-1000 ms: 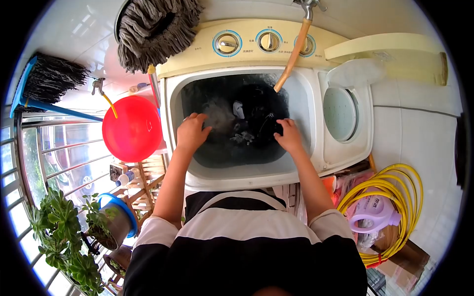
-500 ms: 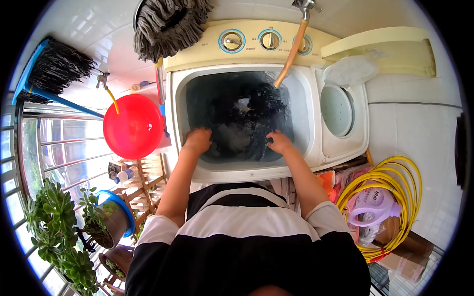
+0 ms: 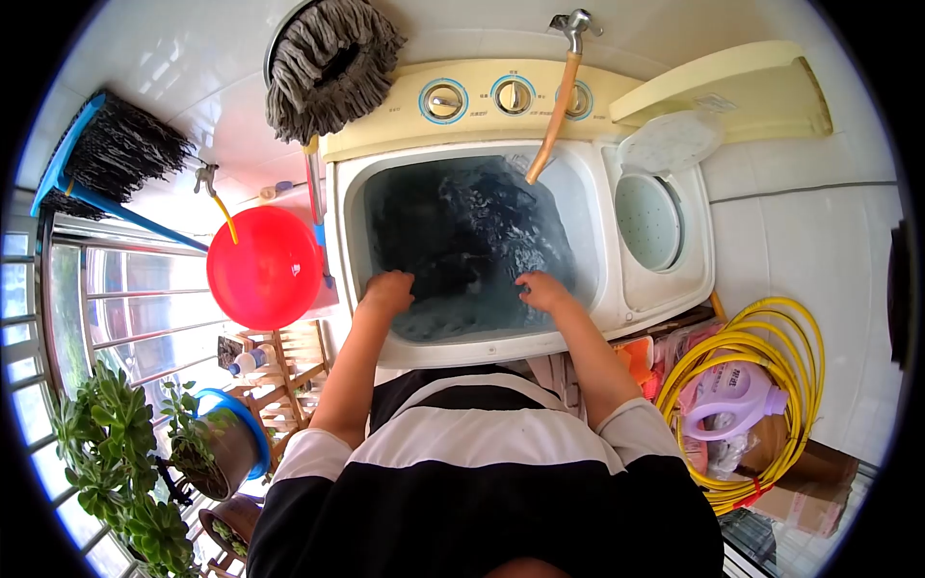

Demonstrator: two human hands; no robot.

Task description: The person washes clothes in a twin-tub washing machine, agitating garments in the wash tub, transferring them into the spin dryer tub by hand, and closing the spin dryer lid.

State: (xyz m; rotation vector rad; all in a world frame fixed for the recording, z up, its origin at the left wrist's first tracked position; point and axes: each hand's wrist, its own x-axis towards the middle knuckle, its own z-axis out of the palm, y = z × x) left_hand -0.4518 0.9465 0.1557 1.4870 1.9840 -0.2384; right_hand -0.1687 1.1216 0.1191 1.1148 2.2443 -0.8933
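Water with dark cloth point(image 3: 424, 226) under its surface fills much of the washing machine tub point(image 3: 599, 241). My left hand point(image 3: 390, 291) is at the tub's near left side, its fingers curled down at the water. Opposite it, at the near right, my right hand point(image 3: 542, 290) has its fingers bent and drawn together at the surface. What lies between the fingertips of either hand is hidden by the dark water. Ripples and glints run down the water's right half. A tan hose point(image 3: 556, 116) hangs from a tap point(image 3: 575, 29) over the tub's far edge.
Beside the tub is the spin compartment point(image 3: 647, 223), its lid point(image 3: 742, 91) raised. A grey mop point(image 3: 332, 72) hangs at the back left, near a red basin point(image 3: 265, 268). Coiled yellow hose point(image 3: 807, 385) surrounds a purple bottle point(image 3: 737, 400) at right. Potted plants point(image 3: 106, 419) stand at left.
The view has tilted, so the machine sits lower in the picture. A pale patch in the water is gone, and the ripples have shifted. Both hands remain at the tub's near side.
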